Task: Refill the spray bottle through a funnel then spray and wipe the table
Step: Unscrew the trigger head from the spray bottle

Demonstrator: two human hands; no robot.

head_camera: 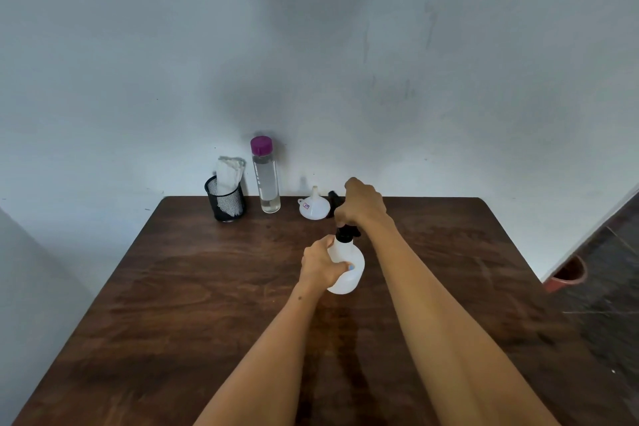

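Note:
A white spray bottle (352, 268) stands upright near the middle of the brown wooden table (207, 304). My left hand (321, 263) wraps around its round body. My right hand (363, 204) is closed over its black spray head (344, 235), hiding most of it. A white funnel (313, 207) rests mouth-down at the back of the table, just left of my right hand. A tall clear bottle with a purple cap (265, 176) holds clear liquid and stands by the wall. A white cloth (228, 176) sticks out of a black mesh cup (225, 201).
A grey-blue wall (345, 62) rises right behind the table's far edge. To the right, past the table's edge, the dark floor shows with a red-brown pot (567, 275) on it.

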